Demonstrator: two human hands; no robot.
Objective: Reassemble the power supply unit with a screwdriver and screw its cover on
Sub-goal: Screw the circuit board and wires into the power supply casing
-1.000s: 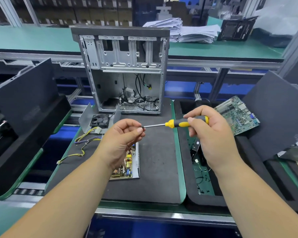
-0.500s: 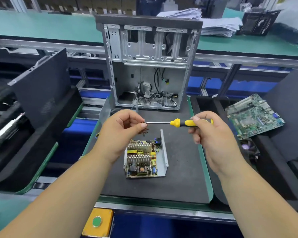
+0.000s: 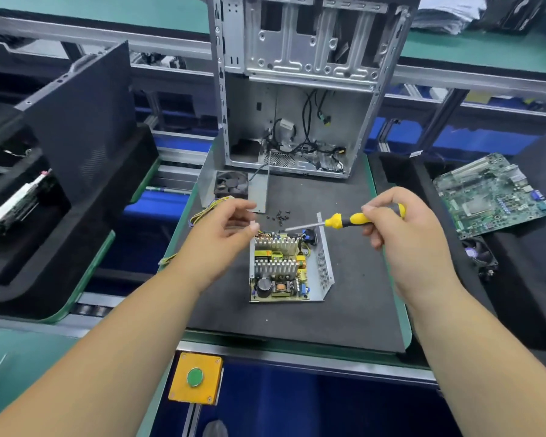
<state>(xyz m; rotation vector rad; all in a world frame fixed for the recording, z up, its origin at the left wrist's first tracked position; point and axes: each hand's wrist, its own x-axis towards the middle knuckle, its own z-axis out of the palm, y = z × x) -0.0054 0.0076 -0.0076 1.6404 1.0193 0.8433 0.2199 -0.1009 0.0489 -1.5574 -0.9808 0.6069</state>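
The open power supply base (image 3: 323, 263) lies on the black mat, its circuit board (image 3: 279, 268) with heat sinks showing. Its metal cover (image 3: 260, 192) with a black fan (image 3: 230, 185) stands just behind, and yellow wires (image 3: 202, 212) trail to the left. Several small black screws (image 3: 279, 216) lie between cover and base. My right hand (image 3: 404, 234) grips a yellow and black screwdriver (image 3: 347, 219) whose tip hovers over the board's far end. My left hand (image 3: 224, 225) hangs to the left of the tip with relaxed fingers, apart from it and blurred.
An empty computer case (image 3: 297, 89) stands upright at the back of the mat (image 3: 353, 310). A green motherboard (image 3: 492, 193) and a small fan (image 3: 479, 253) lie in the foam tray on the right. Black foam trays (image 3: 76, 184) stand left. A yellow button box (image 3: 196, 378) sits at the front edge.
My left hand has let go of the screwdriver tip and drawn back to the left. The screwdriver now tilts down toward the board. The view has dipped lower.
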